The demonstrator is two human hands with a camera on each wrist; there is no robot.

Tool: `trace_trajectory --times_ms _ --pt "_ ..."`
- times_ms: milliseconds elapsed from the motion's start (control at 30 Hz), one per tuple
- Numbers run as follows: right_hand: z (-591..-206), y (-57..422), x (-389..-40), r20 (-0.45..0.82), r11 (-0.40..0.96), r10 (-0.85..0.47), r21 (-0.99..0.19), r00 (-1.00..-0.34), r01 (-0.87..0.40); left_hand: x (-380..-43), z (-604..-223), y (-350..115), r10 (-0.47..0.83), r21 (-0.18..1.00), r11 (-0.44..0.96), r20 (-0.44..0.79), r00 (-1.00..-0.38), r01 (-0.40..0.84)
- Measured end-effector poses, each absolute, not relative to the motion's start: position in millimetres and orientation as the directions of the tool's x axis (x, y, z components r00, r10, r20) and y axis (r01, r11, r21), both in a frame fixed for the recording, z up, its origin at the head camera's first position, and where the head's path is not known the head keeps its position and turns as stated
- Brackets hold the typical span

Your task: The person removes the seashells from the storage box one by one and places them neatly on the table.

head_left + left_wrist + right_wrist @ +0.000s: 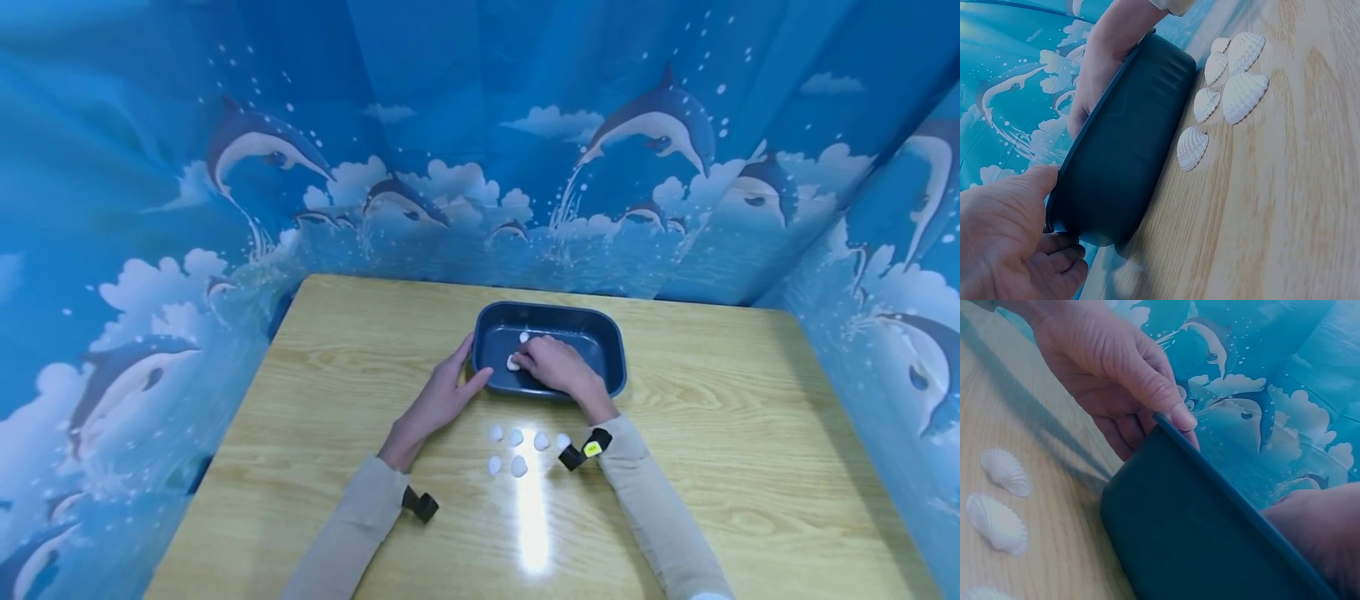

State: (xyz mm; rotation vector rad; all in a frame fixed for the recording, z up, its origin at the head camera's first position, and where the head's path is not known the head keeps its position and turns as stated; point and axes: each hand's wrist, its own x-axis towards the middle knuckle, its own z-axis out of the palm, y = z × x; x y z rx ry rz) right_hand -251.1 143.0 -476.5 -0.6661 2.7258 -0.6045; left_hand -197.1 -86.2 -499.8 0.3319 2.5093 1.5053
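A dark blue plastic basin [615, 367] stands toward the far side of the table. My left hand [442, 396] holds its near left corner, thumb at the rim and fingers along the outer wall; the left wrist view shows the thumb [1041, 178] against the rim. Reaching inside, my right hand [555, 362] pinches a white seashell [513, 363] low over the basin floor. Another white shell [524, 337] lies in the basin just beyond those fingers. In both wrist views the basin's wall hides the right hand's fingertips.
Several ribbed white seashells [519, 467] lie in two loose rows on the wooden table [360, 350], between my forearms and the basin. One shell [563, 442] is partly covered by the right wrist camera [573, 457]. A dolphin-printed curtain [465, 125] hangs behind the table.
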Motion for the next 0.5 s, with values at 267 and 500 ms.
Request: trace_trajectory --times_ms 267,500 --pt "-473.7 146.3 -251.0 -0.118 0.780 -0.514 -0.476 -0.849 -0.406 -197.0 -499.6 -85.1 0.303 0.890 0.446 -0.051 -0.952 0.094" --pt "-474.5 146.1 -248.3 -0.135 0.773 -0.546 -0.461 -0.827 -0.436 -194.5 -498.2 -83.1 0.303 0.891 0.446 -0.055 -0.951 0.091"
